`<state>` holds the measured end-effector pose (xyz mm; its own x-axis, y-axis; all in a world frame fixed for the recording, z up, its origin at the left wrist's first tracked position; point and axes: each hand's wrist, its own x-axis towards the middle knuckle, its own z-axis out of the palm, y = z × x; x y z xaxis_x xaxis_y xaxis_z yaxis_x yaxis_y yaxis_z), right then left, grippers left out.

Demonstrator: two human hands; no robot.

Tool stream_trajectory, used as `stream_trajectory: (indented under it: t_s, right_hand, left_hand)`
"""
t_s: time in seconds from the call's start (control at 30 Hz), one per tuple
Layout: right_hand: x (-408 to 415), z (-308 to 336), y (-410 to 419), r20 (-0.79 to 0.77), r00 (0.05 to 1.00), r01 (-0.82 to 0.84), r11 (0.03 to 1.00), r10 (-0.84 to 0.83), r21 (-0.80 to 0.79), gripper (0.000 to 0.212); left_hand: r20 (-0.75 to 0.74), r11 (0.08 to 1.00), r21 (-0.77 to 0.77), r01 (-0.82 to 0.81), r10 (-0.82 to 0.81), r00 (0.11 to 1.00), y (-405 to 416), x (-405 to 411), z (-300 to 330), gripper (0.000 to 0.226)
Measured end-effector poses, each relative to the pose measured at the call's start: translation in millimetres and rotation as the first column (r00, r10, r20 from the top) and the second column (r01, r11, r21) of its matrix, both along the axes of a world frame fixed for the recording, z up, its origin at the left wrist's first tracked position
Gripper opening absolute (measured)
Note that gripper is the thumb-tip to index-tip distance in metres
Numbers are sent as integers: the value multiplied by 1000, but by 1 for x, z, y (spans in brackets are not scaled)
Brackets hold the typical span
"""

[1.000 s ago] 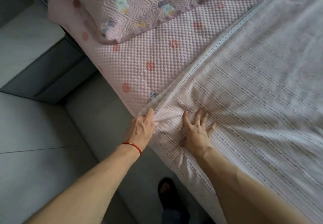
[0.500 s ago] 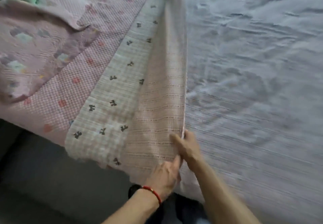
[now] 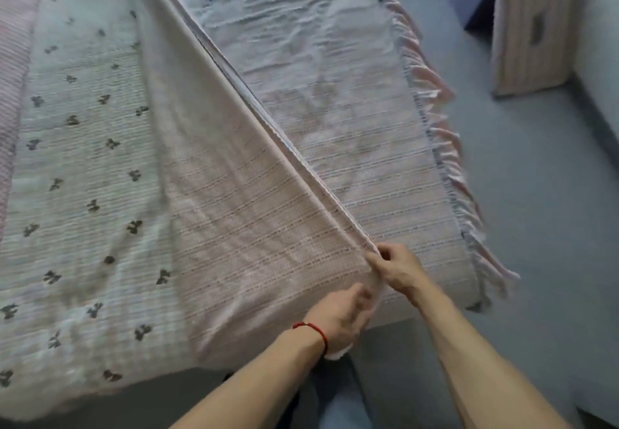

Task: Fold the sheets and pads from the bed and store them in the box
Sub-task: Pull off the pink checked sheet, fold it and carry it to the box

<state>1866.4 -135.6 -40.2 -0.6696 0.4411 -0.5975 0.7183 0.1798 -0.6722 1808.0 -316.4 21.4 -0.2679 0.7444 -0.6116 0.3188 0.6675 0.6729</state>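
Both hands pinch the raised edge of the pink woven sheet (image 3: 254, 214) at the near side of the bed: the left hand (image 3: 338, 316) low, the right hand (image 3: 398, 271) just above. A bow-print pad (image 3: 83, 167) lies beneath, at left.

sheet (image 3: 254, 214) | edge lifted farther across bed | bow-print pad (image 3: 83, 160) more exposed
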Motion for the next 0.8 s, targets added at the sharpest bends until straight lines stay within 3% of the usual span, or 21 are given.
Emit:
stream_trajectory:
  t_s: [0.1,0.2,0.3,0.5,0.57,0.67,0.73,0.8]
  right_hand:
    - [25,-28,14,171,985,-45,996,32,72,29]
    - [23,-48,4,279,960,-25,992,-10,124,10]
    - [23,-45,-9,327,945,-11,998,-8,57,19]
    - [74,-15,-27,273,959,2,959,78,-283,66]
    - [74,-29,-36,241,971,78,959,-11,-274,75]
    - [60,-43,-53,206,940,320,908,-270,-271,81]
    - [51,-55,-68,201,893,448,844,-404,-294,75]
    - [43,-62,-78,232,893,442,848,-385,-292,61]
  left_hand:
    - [-171,988,-129,80,-101,980,3,-12,3,52]
    - [-246,961,-223,161,-216,945,1,-32,16,63]
    - [-211,955,-267,131,-190,959,-6,-44,31,58]
    - [-238,963,-269,0,-67,969,-20,-33,71,48]
    - [-239,970,-245,-16,-44,970,-19,-32,70,49]
    - [-221,967,-222,-122,72,973,-16,-36,58,47]
    - [-217,956,-227,-184,134,967,-16,-34,51,46]
    - [-220,946,-225,-233,183,958,-20,-30,43,43]
